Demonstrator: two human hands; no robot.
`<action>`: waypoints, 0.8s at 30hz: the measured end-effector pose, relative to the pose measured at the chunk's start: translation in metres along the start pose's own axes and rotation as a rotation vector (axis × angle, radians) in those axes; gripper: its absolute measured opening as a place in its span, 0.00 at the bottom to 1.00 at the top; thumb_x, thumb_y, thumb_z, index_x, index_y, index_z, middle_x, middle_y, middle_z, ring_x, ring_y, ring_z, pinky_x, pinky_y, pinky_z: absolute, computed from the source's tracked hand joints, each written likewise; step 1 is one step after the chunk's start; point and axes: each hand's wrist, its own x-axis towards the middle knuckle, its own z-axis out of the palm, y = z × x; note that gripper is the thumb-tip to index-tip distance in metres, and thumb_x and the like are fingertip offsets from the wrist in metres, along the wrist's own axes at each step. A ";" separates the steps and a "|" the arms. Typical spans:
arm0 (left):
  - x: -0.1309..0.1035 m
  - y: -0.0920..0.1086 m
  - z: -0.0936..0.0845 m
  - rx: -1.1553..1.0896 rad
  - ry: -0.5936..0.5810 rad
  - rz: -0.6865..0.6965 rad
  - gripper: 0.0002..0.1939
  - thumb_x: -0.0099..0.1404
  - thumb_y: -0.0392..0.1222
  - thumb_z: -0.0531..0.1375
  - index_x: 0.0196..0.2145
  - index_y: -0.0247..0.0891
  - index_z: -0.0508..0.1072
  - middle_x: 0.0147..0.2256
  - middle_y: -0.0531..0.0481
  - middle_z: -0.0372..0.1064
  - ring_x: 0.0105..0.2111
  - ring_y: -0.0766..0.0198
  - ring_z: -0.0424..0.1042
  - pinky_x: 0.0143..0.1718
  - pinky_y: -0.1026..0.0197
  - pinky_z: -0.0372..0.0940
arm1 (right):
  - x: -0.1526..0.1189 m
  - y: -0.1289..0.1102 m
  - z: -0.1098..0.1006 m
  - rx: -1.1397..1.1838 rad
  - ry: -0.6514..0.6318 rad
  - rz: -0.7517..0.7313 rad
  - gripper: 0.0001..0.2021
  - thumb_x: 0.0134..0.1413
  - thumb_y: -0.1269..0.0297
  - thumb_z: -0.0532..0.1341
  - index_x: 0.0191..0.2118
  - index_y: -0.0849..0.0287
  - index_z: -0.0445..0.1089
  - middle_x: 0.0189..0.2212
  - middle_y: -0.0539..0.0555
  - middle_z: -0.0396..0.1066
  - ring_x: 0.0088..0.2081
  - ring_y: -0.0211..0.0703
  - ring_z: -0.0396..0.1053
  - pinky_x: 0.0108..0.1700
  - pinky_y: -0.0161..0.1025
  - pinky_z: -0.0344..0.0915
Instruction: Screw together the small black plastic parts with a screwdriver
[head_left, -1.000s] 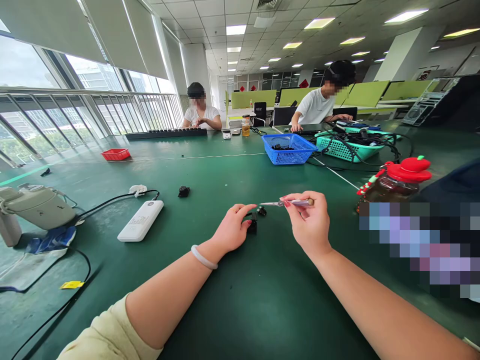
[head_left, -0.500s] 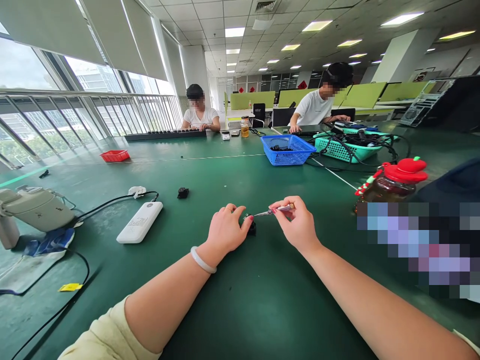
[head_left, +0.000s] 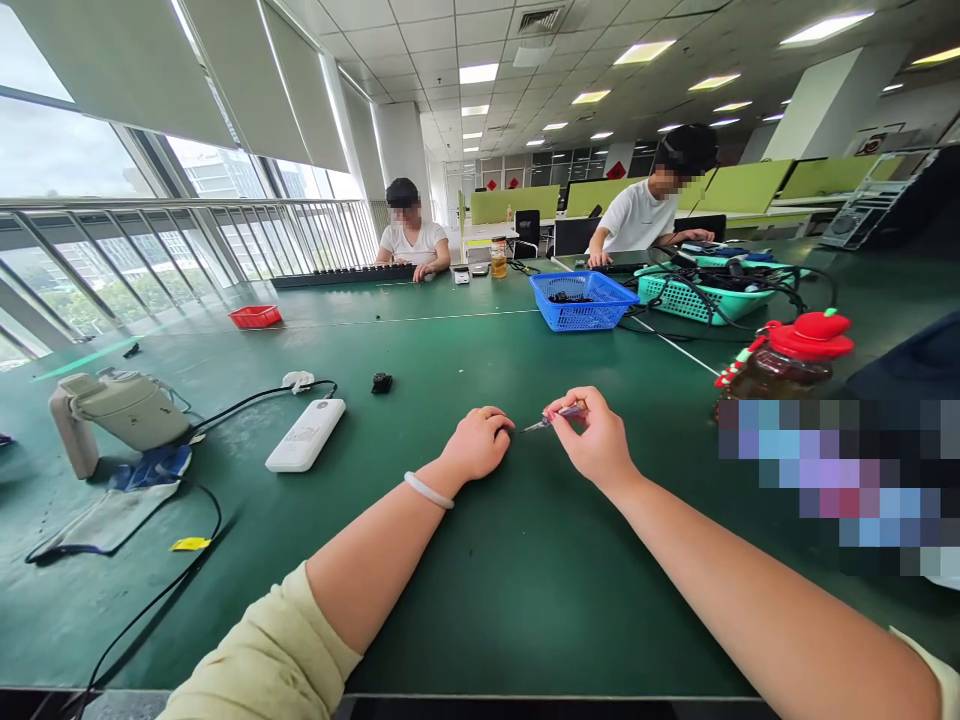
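My left hand (head_left: 478,443), with a pale bangle (head_left: 429,490) on its wrist, rests on the green table with its fingers curled. They close round a small black part, which they hide almost wholly. Just to the right, my right hand (head_left: 595,437) pinches slim metal tweezers (head_left: 537,425) between thumb and fingers. The tweezers' pointed tip faces left and lies close to my left fingertips; whether it touches anything cannot be made out. Another small black part (head_left: 382,383) lies farther off on the table, to the left of my hands.
Left of my hands are a white power bank (head_left: 306,436) with a cable, and a beige device (head_left: 139,410). Ahead stand a red tray (head_left: 255,317), a blue basket (head_left: 584,312) and a green basket (head_left: 701,298) of cables. A red-lidded jar (head_left: 795,360) is at right. Two people sit across.
My left fingers have curled in over the black part, which showed between them before. The tweezers' tip is now a little apart from it. The whole view has shifted slightly.
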 end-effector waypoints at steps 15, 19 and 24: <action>-0.046 -0.138 -0.078 0.254 0.201 -0.559 0.24 0.62 0.33 0.49 0.50 0.35 0.78 0.56 0.43 0.71 0.55 0.54 0.69 0.61 0.56 0.59 | -0.003 0.002 0.005 -0.028 -0.039 -0.114 0.06 0.56 0.62 0.59 0.36 0.53 0.60 0.31 0.52 0.77 0.32 0.44 0.77 0.41 0.44 0.74; -0.049 -0.148 -0.085 0.350 0.206 -0.599 0.25 0.60 0.32 0.50 0.51 0.35 0.77 0.55 0.43 0.72 0.55 0.51 0.69 0.59 0.54 0.60 | -0.003 0.000 0.006 -0.029 -0.050 -0.123 0.06 0.56 0.62 0.59 0.36 0.53 0.60 0.31 0.52 0.77 0.32 0.44 0.76 0.40 0.43 0.74; -0.042 -0.151 -0.085 0.382 0.232 -0.580 0.30 0.64 0.34 0.49 0.63 0.38 0.65 0.52 0.42 0.73 0.57 0.52 0.67 0.57 0.53 0.61 | -0.003 -0.002 0.007 -0.017 -0.061 -0.124 0.06 0.57 0.62 0.59 0.36 0.53 0.60 0.31 0.51 0.76 0.32 0.43 0.76 0.40 0.42 0.74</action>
